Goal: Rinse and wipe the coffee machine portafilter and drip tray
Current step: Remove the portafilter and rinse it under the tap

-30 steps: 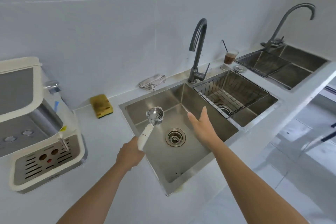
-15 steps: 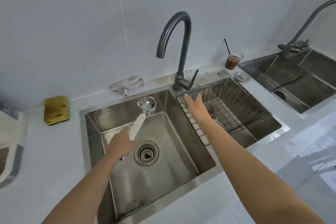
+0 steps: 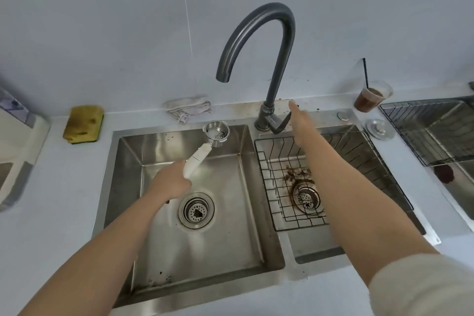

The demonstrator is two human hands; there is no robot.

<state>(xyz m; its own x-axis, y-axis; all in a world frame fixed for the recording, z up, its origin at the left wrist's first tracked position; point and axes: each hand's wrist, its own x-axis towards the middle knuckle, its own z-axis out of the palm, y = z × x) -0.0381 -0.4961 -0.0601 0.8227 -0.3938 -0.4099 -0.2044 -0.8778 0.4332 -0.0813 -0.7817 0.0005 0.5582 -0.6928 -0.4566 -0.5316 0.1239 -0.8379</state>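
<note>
Steel sink (image 3: 230,238) below — left grip (image 3: 170,183) holds the portafilter (image 3: 198,159), right grip (image 3: 298,118) wide, apparently touching the tap lever (image 3: 280,124).

A dark gooseneck faucet (image 3: 279,64) is mounted at the wall. To its left a crumpled white cloth (image 3: 188,108) is laid, and farther left a yellow sponge (image 3: 83,123). To the faucet's right a plastic cup (image 3: 369,100) of brown drink is set, with a straw. Below-right of the faucet a wire basket (image 3: 282,146) is seated, and brown grounds (image 3: 295,174) are seen through its mesh.
</note>
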